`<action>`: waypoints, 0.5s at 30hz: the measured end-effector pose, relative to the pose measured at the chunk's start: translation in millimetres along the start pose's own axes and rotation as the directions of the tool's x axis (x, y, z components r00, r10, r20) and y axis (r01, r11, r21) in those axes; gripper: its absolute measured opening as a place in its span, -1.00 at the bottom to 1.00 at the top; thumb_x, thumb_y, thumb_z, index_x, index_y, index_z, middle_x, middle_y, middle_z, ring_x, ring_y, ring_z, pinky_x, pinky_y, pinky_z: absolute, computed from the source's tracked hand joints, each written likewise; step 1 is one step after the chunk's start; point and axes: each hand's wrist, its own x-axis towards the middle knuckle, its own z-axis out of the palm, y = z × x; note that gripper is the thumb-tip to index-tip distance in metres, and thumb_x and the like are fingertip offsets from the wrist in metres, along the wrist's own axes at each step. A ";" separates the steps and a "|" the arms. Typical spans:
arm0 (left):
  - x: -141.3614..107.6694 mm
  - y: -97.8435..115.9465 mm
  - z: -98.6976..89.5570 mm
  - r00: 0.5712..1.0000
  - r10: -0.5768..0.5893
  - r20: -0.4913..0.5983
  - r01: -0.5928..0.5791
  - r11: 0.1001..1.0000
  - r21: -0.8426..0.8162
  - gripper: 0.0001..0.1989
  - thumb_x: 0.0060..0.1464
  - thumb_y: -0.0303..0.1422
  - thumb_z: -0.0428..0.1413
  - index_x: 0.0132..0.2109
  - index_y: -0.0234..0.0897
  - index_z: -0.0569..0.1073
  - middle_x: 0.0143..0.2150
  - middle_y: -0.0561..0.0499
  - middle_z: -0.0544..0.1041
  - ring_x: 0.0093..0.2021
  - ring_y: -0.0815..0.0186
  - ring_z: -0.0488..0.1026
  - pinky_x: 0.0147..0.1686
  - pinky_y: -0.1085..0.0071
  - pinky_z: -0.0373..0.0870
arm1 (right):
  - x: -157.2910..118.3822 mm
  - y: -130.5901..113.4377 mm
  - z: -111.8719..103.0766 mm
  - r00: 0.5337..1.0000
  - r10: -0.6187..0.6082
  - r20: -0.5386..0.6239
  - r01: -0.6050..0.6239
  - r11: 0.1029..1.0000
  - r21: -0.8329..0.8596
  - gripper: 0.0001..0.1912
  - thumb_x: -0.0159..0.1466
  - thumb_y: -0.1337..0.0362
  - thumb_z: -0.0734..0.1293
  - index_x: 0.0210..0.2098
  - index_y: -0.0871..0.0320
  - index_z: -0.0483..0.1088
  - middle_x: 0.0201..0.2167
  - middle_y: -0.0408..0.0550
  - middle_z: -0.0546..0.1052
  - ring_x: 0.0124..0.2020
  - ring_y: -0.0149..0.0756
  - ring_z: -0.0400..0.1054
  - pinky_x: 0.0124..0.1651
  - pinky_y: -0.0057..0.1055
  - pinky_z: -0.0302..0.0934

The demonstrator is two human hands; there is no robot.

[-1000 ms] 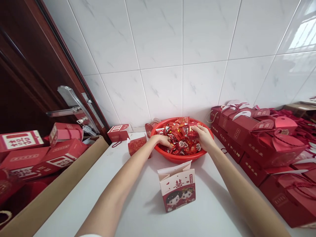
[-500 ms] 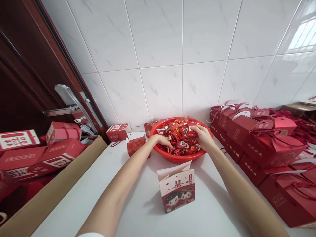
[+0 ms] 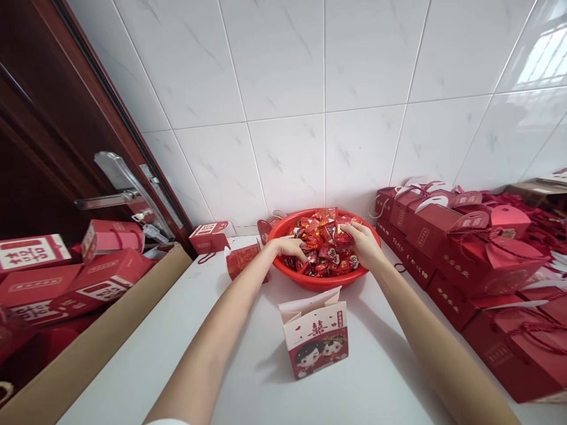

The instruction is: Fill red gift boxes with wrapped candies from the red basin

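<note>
A round red plastic basin (image 3: 319, 285) stands against the tiled wall, heaped with red-wrapped candies (image 3: 325, 251). At the left side of the heap is my left hand (image 3: 289, 248), its fingers apart and touching the candies, with nothing visibly gripped. On the right, my right hand (image 3: 364, 241) closes its fingers on a red candy packet (image 3: 342, 236) over the heap. In front of the basin a white and red paper gift box (image 3: 316, 345) stands upright with its top open. Two cartoon figures are printed on its front.
Stacked red gift boxes (image 3: 452, 236) with cord handles line the right side. At the left, a cardboard carton (image 3: 128, 330) holds more red boxes, beside a dark door (image 3: 39, 118). An open red box (image 3: 241, 260) lies left of the basin, near another small box (image 3: 210, 236).
My left hand has lifted slightly and its fingers have spread among the candies. The right hand stays at nearly the same spot with the packet. The view has shifted a little.
</note>
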 end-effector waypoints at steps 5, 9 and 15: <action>-3.8 2.9 -3.2 0.996 0.083 -0.013 -0.082 0.930 -0.358 -0.57 -0.53 -0.31 0.50 -0.40 -0.28 0.56 -0.37 0.04 0.59 -0.26 0.22 0.53 -0.20 0.36 0.43 | 0.1 -0.5 0.5 1.000 -0.005 0.016 0.005 1.000 0.007 -0.58 -0.06 -0.08 0.52 -0.50 0.07 0.36 -0.56 -0.20 0.45 -0.44 -0.26 0.37 -0.39 -0.37 0.24; -3.4 0.0 -2.8 0.991 0.079 -0.106 -0.126 0.808 -0.576 -0.48 -0.44 -0.21 0.52 -0.29 -0.33 0.56 -0.42 0.05 0.55 -0.43 0.35 0.47 -0.38 0.41 0.36 | 0.4 -0.6 0.6 1.000 0.012 -0.004 -0.012 1.000 0.029 -0.61 -0.07 -0.03 0.54 -0.51 0.07 0.36 -0.56 -0.19 0.46 -0.43 -0.26 0.37 -0.39 -0.37 0.24; -1.9 0.9 -3.6 0.994 -0.010 -0.112 -0.070 0.725 -0.685 -0.54 -0.16 -0.11 0.43 -0.16 -0.30 0.59 -0.30 -0.01 0.62 -0.44 0.36 0.48 -0.43 0.42 0.35 | -1.9 -4.4 2.3 0.999 0.040 -0.006 -0.040 0.998 0.053 -0.64 -0.08 0.01 0.53 -0.52 0.08 0.36 -0.53 -0.18 0.49 -0.44 -0.27 0.36 -0.40 -0.37 0.23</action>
